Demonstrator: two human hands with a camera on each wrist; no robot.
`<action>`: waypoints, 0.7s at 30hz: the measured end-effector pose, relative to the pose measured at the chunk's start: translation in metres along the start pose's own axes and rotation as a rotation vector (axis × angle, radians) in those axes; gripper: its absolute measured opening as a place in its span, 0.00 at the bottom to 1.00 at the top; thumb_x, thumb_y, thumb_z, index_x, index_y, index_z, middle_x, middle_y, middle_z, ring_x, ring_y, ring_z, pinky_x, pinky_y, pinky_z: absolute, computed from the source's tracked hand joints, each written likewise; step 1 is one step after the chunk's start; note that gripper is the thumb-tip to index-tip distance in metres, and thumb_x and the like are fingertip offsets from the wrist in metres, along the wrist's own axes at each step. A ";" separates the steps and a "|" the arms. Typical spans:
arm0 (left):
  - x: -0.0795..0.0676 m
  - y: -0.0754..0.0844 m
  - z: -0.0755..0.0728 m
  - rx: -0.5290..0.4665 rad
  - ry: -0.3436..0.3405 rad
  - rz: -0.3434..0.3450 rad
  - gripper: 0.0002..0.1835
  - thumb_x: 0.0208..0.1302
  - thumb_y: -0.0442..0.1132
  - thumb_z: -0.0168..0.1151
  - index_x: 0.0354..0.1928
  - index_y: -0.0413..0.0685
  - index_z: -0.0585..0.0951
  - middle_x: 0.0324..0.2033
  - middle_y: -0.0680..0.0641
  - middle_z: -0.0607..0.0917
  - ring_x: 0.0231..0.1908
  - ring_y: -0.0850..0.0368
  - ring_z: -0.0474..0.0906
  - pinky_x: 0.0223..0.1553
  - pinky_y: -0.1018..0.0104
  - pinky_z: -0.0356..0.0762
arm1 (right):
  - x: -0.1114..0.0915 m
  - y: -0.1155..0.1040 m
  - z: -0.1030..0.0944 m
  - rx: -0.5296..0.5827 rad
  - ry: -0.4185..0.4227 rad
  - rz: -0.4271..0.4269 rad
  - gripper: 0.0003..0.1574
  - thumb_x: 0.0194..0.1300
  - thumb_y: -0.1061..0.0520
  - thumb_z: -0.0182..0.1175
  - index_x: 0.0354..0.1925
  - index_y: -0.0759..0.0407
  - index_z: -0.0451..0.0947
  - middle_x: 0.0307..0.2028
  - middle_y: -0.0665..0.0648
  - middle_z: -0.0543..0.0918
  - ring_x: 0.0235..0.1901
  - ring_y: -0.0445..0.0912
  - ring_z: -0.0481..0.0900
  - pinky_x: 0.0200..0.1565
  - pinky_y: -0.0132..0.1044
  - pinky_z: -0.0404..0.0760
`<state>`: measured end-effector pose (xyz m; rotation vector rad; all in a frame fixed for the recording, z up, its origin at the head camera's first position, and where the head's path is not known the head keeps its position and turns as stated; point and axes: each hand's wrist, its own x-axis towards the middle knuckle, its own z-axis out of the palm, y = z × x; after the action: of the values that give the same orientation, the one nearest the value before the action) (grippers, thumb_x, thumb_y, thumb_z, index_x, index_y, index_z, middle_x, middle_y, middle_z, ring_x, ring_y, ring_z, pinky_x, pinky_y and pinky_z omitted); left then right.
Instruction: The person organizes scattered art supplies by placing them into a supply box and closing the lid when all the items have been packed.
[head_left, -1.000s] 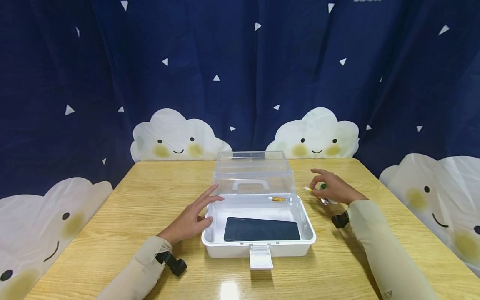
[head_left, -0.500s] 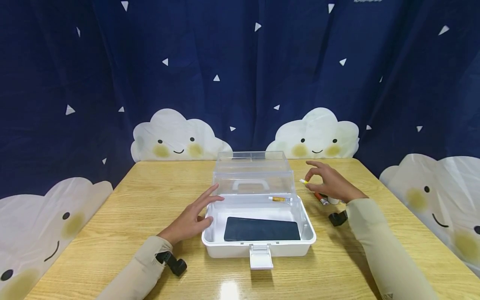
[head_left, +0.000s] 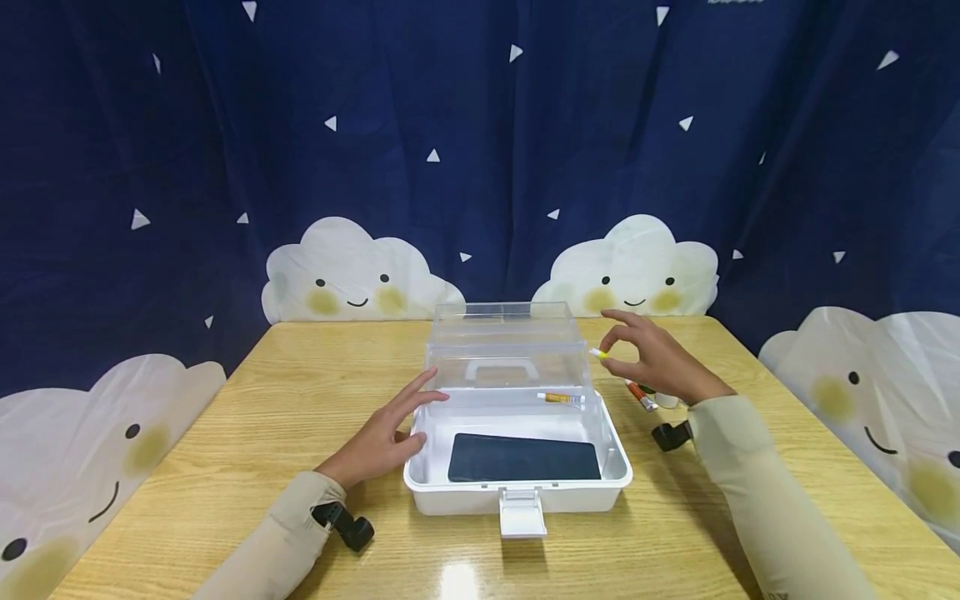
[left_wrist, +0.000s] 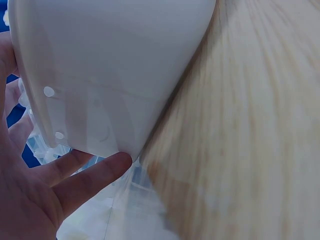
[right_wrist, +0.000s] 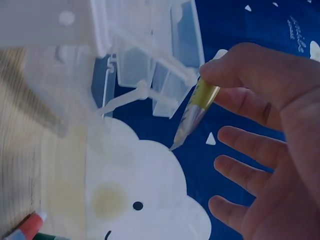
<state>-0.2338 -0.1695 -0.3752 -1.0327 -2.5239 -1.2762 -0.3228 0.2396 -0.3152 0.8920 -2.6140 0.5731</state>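
Note:
My right hand (head_left: 660,364), raised right of the box, pinches a small yellow paint tube (right_wrist: 201,95) between thumb and index finger. Its white cap points left in the head view; the other fingers are spread. At the left side of a white storage box (head_left: 517,500) is my left hand (head_left: 378,442), its fingers extended over the rim and along the outer wall. The box's clear lid (head_left: 502,325) stands raised at the back. An orange-yellow paint tube (head_left: 560,398) lies toward the back right of the box. A flat dark rectangular thing (head_left: 523,458) lies on the box floor.
A red paint tube (head_left: 641,395) and a small white round thing (head_left: 666,401) lie on the wooden table (head_left: 337,358) below my right hand, partly hidden by it. The box's front latch (head_left: 522,514) hangs down. A dark blue curtain (head_left: 480,125) with clouds stands behind the table.
My right hand has lifted and moved left toward the box with the yellow paint tube, uncovering more of the red tube. The left hand and the box stay as they were.

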 end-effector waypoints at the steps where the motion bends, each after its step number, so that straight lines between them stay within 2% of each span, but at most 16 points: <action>1: 0.000 0.000 0.000 -0.004 -0.002 0.002 0.29 0.55 0.26 0.53 0.61 0.51 0.67 0.69 0.46 0.49 0.65 0.41 0.50 0.37 0.64 0.77 | 0.000 -0.003 -0.001 0.004 0.010 -0.010 0.07 0.53 0.52 0.64 0.32 0.45 0.76 0.63 0.58 0.62 0.59 0.61 0.60 0.52 0.58 0.64; 7: 0.001 -0.001 -0.001 -0.032 -0.010 0.014 0.29 0.55 0.26 0.52 0.61 0.49 0.67 0.69 0.45 0.48 0.64 0.41 0.53 0.29 0.65 0.78 | 0.002 -0.017 -0.002 0.010 0.031 -0.048 0.08 0.53 0.52 0.63 0.34 0.45 0.75 0.63 0.58 0.62 0.58 0.61 0.63 0.51 0.57 0.67; 17: 0.000 -0.005 0.000 -0.045 -0.010 0.021 0.30 0.55 0.26 0.52 0.61 0.50 0.67 0.69 0.51 0.48 0.62 0.46 0.56 0.22 0.68 0.76 | 0.005 -0.033 0.003 0.010 0.029 -0.076 0.09 0.52 0.53 0.64 0.33 0.43 0.75 0.63 0.55 0.63 0.58 0.57 0.65 0.52 0.54 0.69; 21: 0.001 -0.006 0.000 -0.039 -0.009 0.020 0.30 0.55 0.26 0.52 0.61 0.51 0.67 0.69 0.53 0.47 0.62 0.49 0.57 0.22 0.68 0.76 | 0.007 -0.037 0.006 0.024 0.018 -0.126 0.08 0.53 0.53 0.64 0.33 0.45 0.76 0.62 0.57 0.64 0.56 0.56 0.67 0.50 0.52 0.71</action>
<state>-0.2381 -0.1718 -0.3789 -1.0708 -2.4989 -1.3231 -0.3051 0.2063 -0.3078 1.0456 -2.5184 0.5778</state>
